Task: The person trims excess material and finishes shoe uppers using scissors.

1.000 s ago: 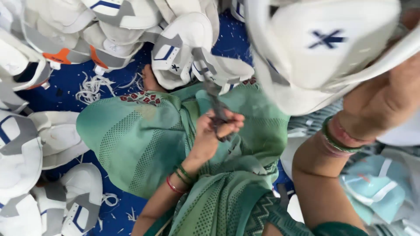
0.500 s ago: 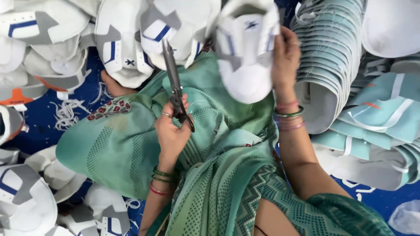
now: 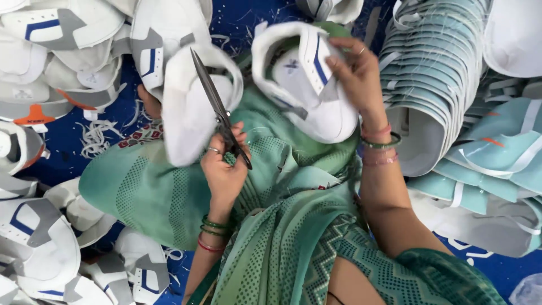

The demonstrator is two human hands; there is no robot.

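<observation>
Head view: I see my left hand [image 3: 223,169] clenched round the scissors [image 3: 219,111] — blades closed, pointing up — just left of the white shoe upper [image 3: 305,85], which my right hand [image 3: 355,73] grips over the green lap cloth [image 3: 164,192].

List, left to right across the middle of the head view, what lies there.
White and grey shoe uppers on the blue floor → left hand gripping dark metal scissors → white shoe upper with blue stripe held by right hand → stacked pale teal shoe uppers.

Blue floor mat [image 3: 248,17] — strewn with white shoe uppers [image 3: 45,248], thread scraps [image 3: 96,138].
</observation>
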